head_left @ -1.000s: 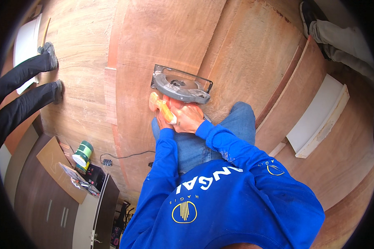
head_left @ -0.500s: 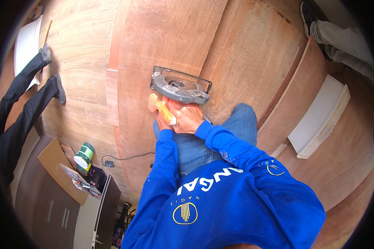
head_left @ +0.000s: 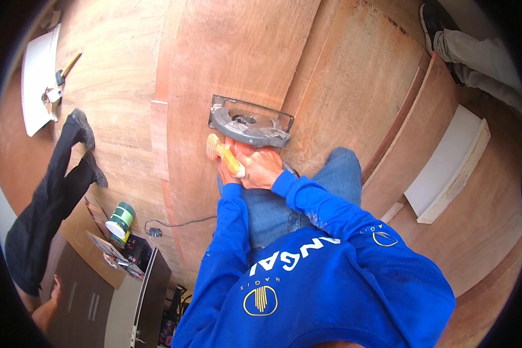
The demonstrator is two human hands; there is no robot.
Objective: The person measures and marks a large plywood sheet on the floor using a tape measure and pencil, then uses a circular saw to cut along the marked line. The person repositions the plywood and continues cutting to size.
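Observation:
A circular saw (head_left: 252, 137) with a grey blade guard, a black base frame and an orange body rests on a reddish plywood sheet (head_left: 226, 46) in front of my knees. My right hand (head_left: 263, 167) is wrapped over its handle. Lower on the orange body, my left hand (head_left: 228, 175) grips from the left side, its fingers partly hidden behind the orange part. The saw's base lies near the seam between this sheet and the plywood to its right. Whether the blade touches the wood is hidden.
At left, another person's dark-trousered legs (head_left: 52, 174) stand near a white panel (head_left: 37, 81) and a yellow-handled tool (head_left: 71, 64). Cans (head_left: 120, 217) and a black cord (head_left: 182, 221) lie left. A second person's pale trouser legs (head_left: 475, 64) are far right, beyond stacked boards (head_left: 414, 133).
The dark-trousered person has stepped nearer, uncovering the white panel and yellow-handled tool; an arm now shows at lower left. My hands and the saw stay almost in place.

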